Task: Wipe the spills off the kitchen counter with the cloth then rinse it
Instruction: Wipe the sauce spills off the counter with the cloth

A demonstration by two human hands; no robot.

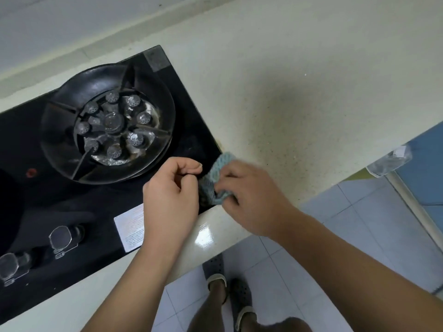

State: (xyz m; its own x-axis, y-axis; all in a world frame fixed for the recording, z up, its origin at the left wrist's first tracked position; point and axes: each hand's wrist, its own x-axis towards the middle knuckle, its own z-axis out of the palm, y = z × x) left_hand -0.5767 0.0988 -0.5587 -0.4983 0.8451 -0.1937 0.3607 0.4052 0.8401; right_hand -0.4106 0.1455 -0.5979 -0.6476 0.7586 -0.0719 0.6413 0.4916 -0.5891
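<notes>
Cloth [217,178]: blue knitted, bunched at the hob's [182,97] right front corner, beside the counter's [299,92] front edge.
Right hand [249,200]: fingers curled round the cloth, gripping it.
Left hand [171,197]: fingers curled; whether it pinches the cloth, cannot tell.
Burner [112,123]: left of both hands.

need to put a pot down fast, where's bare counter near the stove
Bare counter runs right of the stove, back to the wall and out to the counter's edge. A narrow strip also lies along the stove's front. It is crowded at the stove's near right corner, where both hands work the cloth.
</notes>
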